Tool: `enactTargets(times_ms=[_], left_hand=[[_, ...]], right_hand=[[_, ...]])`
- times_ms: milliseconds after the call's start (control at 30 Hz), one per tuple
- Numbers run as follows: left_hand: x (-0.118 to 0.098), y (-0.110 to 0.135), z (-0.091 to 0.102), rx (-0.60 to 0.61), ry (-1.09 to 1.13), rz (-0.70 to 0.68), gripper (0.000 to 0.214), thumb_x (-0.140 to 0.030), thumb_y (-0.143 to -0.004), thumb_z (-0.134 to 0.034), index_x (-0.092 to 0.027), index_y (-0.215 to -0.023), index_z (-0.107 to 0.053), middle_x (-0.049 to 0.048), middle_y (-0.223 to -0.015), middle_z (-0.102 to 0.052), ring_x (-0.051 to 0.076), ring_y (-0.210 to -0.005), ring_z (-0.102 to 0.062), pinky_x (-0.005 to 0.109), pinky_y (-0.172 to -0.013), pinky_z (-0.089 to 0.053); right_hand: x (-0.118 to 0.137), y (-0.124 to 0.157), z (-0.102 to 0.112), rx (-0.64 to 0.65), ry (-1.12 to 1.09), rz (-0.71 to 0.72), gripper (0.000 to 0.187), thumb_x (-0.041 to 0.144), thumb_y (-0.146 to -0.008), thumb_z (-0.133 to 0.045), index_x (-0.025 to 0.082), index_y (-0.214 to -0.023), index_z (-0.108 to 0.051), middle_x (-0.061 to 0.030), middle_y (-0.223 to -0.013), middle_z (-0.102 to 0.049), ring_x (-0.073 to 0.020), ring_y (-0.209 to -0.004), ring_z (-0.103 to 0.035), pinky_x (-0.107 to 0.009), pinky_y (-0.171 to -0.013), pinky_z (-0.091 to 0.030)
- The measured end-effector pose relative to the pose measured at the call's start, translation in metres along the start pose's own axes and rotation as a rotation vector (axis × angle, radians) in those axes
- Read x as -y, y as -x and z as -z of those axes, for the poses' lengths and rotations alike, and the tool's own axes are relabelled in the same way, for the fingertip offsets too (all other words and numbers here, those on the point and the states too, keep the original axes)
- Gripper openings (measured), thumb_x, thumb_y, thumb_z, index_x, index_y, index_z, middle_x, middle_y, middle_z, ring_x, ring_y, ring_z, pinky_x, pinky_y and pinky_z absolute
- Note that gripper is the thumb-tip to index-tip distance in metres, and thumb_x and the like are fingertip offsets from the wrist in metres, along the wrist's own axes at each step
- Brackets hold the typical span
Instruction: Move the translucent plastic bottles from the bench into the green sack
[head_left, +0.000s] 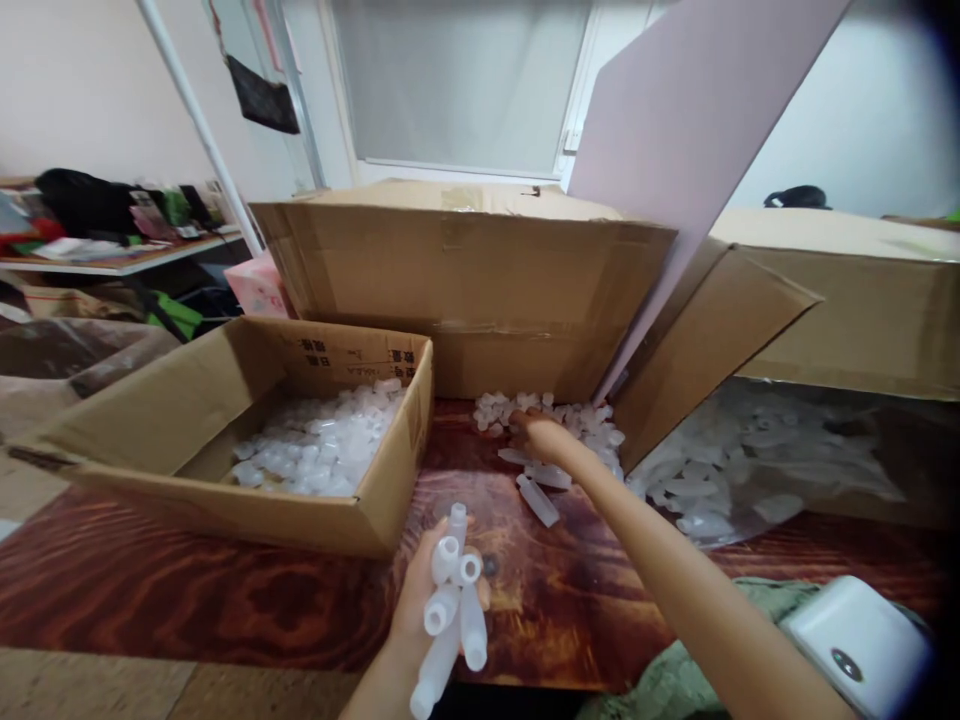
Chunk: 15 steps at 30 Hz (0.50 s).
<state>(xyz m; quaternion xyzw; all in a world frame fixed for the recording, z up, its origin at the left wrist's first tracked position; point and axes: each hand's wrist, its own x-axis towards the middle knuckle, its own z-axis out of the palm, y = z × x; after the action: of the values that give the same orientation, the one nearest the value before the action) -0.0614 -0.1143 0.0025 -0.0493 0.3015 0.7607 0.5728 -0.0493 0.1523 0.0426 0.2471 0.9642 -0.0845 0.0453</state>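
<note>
My left hand (412, 590) is closed around a bunch of several translucent white plastic tubes (444, 610), their open necks pointing different ways, over the front of the table. Farther forward, my right hand (536, 430) reaches down into a heap of small white caps (577, 418) against the cardboard. Its fingers are curled together at the left part of the heap; what they grip, if anything, is hidden. Just below that hand a few loose tubes (538, 502) lie on the dark red wood-grain table (555, 590).
On the left stands an open cardboard box (300, 510) with many small translucent pieces (322, 440) inside. A large carton (480, 270) closes off the back. At right, a cardboard flap (712, 340) stands beside a plastic bag of tubes (705, 490). A white device (855, 640) sits at lower right.
</note>
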Motion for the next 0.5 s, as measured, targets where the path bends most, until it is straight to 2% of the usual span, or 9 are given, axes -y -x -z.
enactTargets(times_ms=[167, 267, 367, 500], left_hand=[[0.011, -0.009, 0.004, -0.073, -0.047, -0.039, 0.05, -0.052, -0.073, -0.07, -0.018, -0.107, -0.056, -0.0017, -0.058, -0.057, 0.022, -0.045, -0.062, 0.02, -0.029, -0.035], [0.01, -0.006, 0.004, -0.066, -0.066, -0.074, 0.05, -0.049, -0.074, -0.071, -0.02, -0.111, -0.055, -0.003, -0.059, -0.057, 0.021, -0.046, -0.062, 0.02, -0.031, -0.038], [0.006, 0.0, -0.003, -0.049, -0.076, -0.067, 0.048, -0.047, -0.075, -0.071, -0.02, -0.111, -0.056, -0.0042, -0.056, -0.056, 0.02, -0.046, -0.062, 0.02, -0.033, -0.041], [0.004, 0.005, -0.014, -0.09, -0.126, -0.057, 0.05, -0.048, -0.076, -0.068, -0.017, -0.114, -0.056, -0.0026, -0.056, -0.057, 0.021, -0.045, -0.062, 0.022, -0.033, -0.04]], right_hand=[[0.0, -0.007, -0.001, 0.02, 0.019, -0.038, 0.033, 0.035, -0.094, -0.059, 0.017, -0.121, -0.056, -0.0089, -0.121, -0.057, -0.022, -0.102, -0.06, -0.042, -0.087, -0.052], [0.004, -0.009, -0.006, 0.012, 0.025, -0.074, 0.035, 0.037, -0.094, -0.06, 0.016, -0.122, -0.056, -0.0091, -0.121, -0.057, -0.0228, -0.103, -0.059, -0.043, -0.087, -0.052], [0.009, -0.01, -0.01, -0.015, 0.01, -0.129, 0.037, 0.038, -0.094, -0.06, 0.016, -0.124, -0.054, -0.0096, -0.123, -0.056, -0.0238, -0.105, -0.059, -0.045, -0.089, -0.051], [0.015, -0.013, -0.013, -0.037, -0.058, -0.195, 0.036, 0.036, -0.094, -0.06, 0.016, -0.124, -0.054, -0.0094, -0.123, -0.056, -0.0233, -0.104, -0.059, -0.044, -0.087, -0.052]])
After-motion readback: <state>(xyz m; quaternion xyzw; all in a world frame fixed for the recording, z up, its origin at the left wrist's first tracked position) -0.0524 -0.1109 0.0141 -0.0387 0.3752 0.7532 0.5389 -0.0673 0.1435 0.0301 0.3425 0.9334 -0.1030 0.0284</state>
